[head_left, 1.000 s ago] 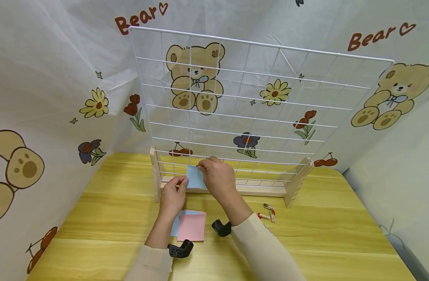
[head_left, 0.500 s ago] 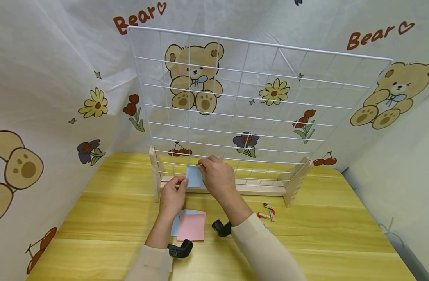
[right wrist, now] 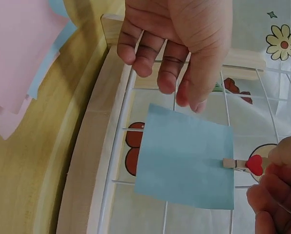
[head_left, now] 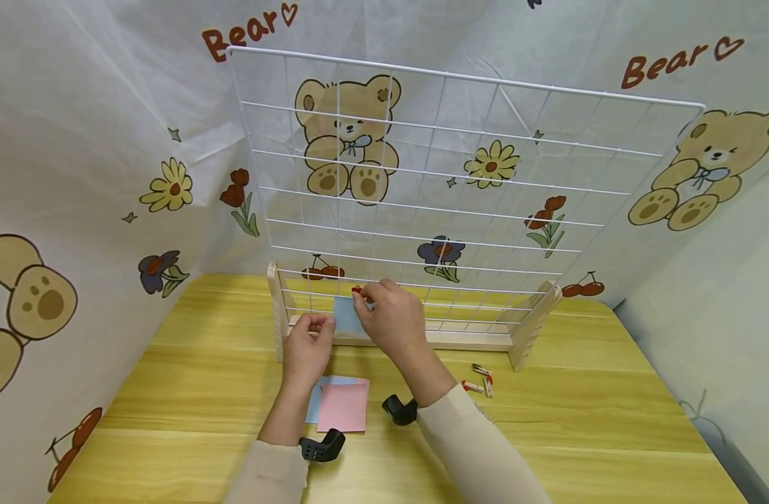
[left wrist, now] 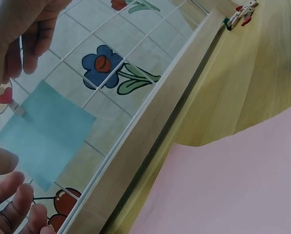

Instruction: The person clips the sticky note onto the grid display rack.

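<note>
A light blue square of paper (right wrist: 184, 161) hangs against the white wire grid (head_left: 422, 206), near its bottom left. A small wooden clothespin with a red heart (right wrist: 254, 165) grips the paper's upper edge at a grid wire. My right hand (head_left: 393, 318) is beside this clothespin, its thumb and bent fingertips close to the heart with the heart in full view. My left hand (head_left: 307, 350) is off the paper's left edge; in the right wrist view its fingers hang loosely bent, apart from the sheet.
Pink paper (head_left: 343, 407) lies over blue paper (head_left: 313, 406) on the wooden table, below the hands. Several small clothespins (head_left: 482, 381) lie to the right. Wooden feet (head_left: 536, 325) and a wooden base bar hold the grid upright before a bear-print cloth (head_left: 195, 105).
My left fingers have let go of the paper's left edge and drawn slightly left. My right fingers have come off the clothespin, leaving its red heart showing above them.
</note>
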The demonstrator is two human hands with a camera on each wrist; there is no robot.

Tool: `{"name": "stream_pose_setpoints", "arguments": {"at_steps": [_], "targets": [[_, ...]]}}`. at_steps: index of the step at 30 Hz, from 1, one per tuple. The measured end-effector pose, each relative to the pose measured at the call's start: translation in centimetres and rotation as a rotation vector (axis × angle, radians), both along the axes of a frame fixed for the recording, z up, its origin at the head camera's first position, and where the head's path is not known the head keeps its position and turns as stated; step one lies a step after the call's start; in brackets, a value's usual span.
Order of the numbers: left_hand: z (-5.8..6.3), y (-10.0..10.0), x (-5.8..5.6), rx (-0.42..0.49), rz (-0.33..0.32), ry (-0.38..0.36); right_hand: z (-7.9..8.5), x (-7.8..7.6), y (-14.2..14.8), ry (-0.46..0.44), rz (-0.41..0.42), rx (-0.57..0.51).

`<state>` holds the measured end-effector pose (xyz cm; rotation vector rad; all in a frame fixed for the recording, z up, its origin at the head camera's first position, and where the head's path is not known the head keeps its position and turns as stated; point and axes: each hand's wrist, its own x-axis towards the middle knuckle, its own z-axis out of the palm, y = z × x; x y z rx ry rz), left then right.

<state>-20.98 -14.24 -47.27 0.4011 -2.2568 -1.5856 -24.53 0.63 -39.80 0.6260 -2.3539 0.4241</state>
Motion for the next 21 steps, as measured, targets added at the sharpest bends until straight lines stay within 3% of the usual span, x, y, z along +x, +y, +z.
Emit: {"name": "stream_pose_setpoints", "arguments": {"at_steps": [21], "targets": [[0.2,0.2,0.2,-0.022,-0.016,-0.035,-2.5,1.1,1.8,-0.113,0.007,-0.07]]}}
